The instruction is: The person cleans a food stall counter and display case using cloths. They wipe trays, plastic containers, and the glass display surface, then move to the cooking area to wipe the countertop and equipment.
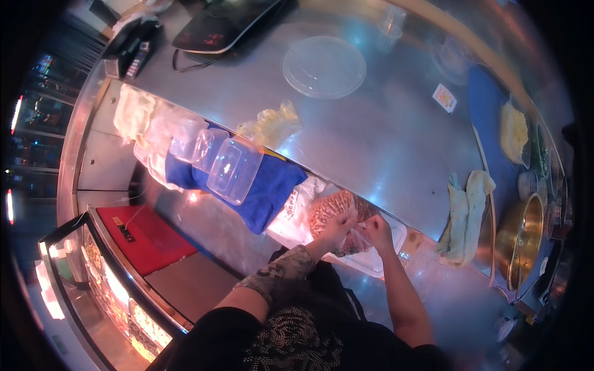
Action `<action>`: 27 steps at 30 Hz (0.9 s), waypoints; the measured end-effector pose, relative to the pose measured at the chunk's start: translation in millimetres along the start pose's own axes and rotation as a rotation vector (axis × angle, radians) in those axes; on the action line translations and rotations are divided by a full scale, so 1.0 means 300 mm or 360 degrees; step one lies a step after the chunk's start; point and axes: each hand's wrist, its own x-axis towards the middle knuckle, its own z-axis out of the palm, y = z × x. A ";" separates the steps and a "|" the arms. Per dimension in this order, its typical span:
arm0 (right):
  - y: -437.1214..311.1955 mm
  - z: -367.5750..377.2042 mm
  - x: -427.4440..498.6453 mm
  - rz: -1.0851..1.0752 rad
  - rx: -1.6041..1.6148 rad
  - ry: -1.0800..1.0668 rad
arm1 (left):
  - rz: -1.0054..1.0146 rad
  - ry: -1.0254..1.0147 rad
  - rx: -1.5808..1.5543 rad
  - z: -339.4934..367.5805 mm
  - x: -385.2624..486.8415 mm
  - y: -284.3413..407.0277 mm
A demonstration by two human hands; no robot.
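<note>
A clear plastic bag of small reddish-brown pieces, possibly peanuts, lies against the steel counter's near edge. My left hand grips the gathered plastic on its near side. Just to the right, my right hand pinches the plastic between bent fingers and thumb. Between and below the hands hangs more of the bag, with darker contents that are hard to make out. Underneath is a white plastic tray, partly hidden by the bag and my hands. A white bag bearing writing sits to the left.
Clear plastic containers rest on a blue cloth at left. On the steel counter are a round clear lid, a crumpled bag and a printed card. Folded cloths and a gold-coloured metal bowl stand right.
</note>
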 end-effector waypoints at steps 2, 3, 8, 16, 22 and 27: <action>-0.058 0.007 -0.011 -0.0038 0.0121 -0.0083 | 0.0296 0.0004 0.0422 -0.001 0.012 -0.029; -0.084 0.010 -0.017 -0.0053 0.0179 -0.0131 | 0.0436 0.0011 0.0631 -0.006 0.019 -0.054; -0.187 0.032 0.014 -0.0271 0.0369 -0.0361 | 0.0684 0.0318 0.0737 0.048 -0.004 -0.042; -0.134 0.041 0.039 -0.0315 0.0146 -0.0336 | 0.0848 0.0145 0.0910 -0.002 0.007 -0.082; -0.116 0.030 0.015 0.0213 0.0261 -0.0376 | 0.0428 0.0152 0.0299 -0.013 0.086 -0.150; -0.018 0.047 -0.024 0.0366 0.0361 -0.0428 | 0.0269 0.0200 0.0210 -0.002 0.071 -0.134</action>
